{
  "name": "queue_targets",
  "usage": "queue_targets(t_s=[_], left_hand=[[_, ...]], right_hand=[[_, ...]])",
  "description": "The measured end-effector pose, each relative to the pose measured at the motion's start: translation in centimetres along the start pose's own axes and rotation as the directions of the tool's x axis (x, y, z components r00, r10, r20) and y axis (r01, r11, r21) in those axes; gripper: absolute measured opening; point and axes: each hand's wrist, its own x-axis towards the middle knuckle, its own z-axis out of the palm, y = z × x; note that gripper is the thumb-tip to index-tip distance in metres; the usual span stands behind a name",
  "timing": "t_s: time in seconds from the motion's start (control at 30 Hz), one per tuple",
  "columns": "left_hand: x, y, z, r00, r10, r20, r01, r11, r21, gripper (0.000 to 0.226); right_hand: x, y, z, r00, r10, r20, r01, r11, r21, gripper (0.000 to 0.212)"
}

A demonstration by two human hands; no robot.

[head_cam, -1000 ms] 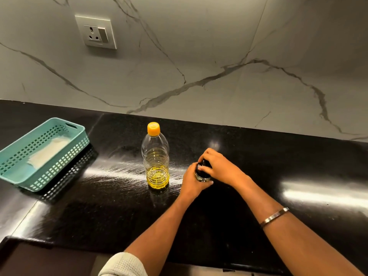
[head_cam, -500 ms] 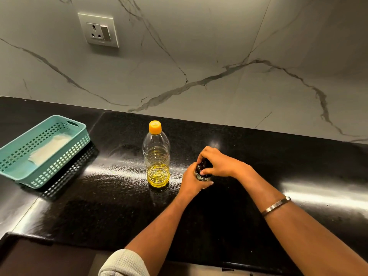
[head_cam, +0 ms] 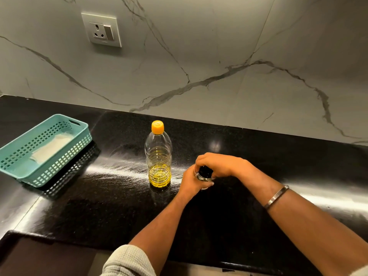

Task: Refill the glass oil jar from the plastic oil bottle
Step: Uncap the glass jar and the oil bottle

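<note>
Gripping the glass oil jar [head_cam: 203,177] just right of the plastic oil bottle [head_cam: 158,159] on the bench [head_cam: 103,212].
Left hand [head_cam: 192,182] wraps its body; right hand [head_cam: 219,165] pinches the black lid [head_cam: 206,170]. Oily glass may slip and topple while twisting.

Yellow oil is showing through the clear plastic oil bottle [head_cam: 158,156] under its orange cap [head_cam: 157,126]; a teal lattice basket [head_cam: 42,150] is sitting on the glossy black countertop [head_cam: 99,206], grey veins crossing the white marble wall [head_cam: 199,66].
</note>
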Motion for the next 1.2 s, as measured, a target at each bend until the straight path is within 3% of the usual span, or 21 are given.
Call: queue_targets(t_s=[0.13,0.2,0.3,0.4,0.5,0.67,0.8,0.93,1.07,1.2], left_hand=[[0.0,0.2,-0.3,0.999,-0.009,0.034,0.009,1.0,-0.003,0.059],[0.1,0.1,-0.4,0.998,-0.03,0.049,0.031,0.999,-0.02,0.056],[0.1,0.1,-0.4,0.998,-0.036,0.06,0.037,0.999,-0.01,0.055],[0.1,0.2,-0.4,0.998,-0.034,0.05,0.034,0.999,0.0,0.055],[0.1,0.2,-0.5,0.998,-0.037,0.053,0.037,0.999,-0.004,0.055],[0.3,-0.4,-0.3,0.998,-0.028,0.057,0.029,0.999,-0.013,0.062],[0.3,0.0,-0.4,0.997,-0.028,0.066,0.028,1.0,-0.004,0.058],[0.3,0.1,-0.6,0.997,-0.015,0.07,0.015,1.0,-0.001,0.063],[0.3,0.2,-0.5,0.998,-0.015,0.061,0.016,1.0,-0.023,0.07],[0.2,0.2,-0.4,0.998,-0.023,0.064,0.025,0.999,-0.025,0.069]], right_hand=[[-0.2,-0.1,-0.6,0.998,0.066,-0.008,-0.064,0.99,0.126,0.04],[0.1,-0.5,-0.4,0.976,0.188,-0.107,-0.184,0.982,0.048,0.044],[0.6,-1.4,0.0,0.929,0.347,-0.13,-0.359,0.929,-0.088,0.054],[1.0,-1.5,-0.6,0.97,0.243,-0.016,-0.244,0.967,-0.07,0.043],[0.9,-1.0,-1.4,0.969,0.203,0.142,-0.209,0.977,0.031,0.049],[0.9,-1.3,-0.8,0.939,0.344,0.013,-0.342,0.936,-0.078,0.061],[0.8,-1.1,-0.9,0.973,0.23,0.022,-0.226,0.968,-0.111,0.058],[-0.3,0.0,-2.7,0.98,0.196,0.039,-0.197,0.98,0.023,0.058],[-1.9,3.1,-3.2,0.952,0.307,-0.011,-0.305,0.949,0.082,0.058],[-2.8,6.3,0.5,0.903,0.428,-0.031,-0.426,0.903,0.062,0.06]])
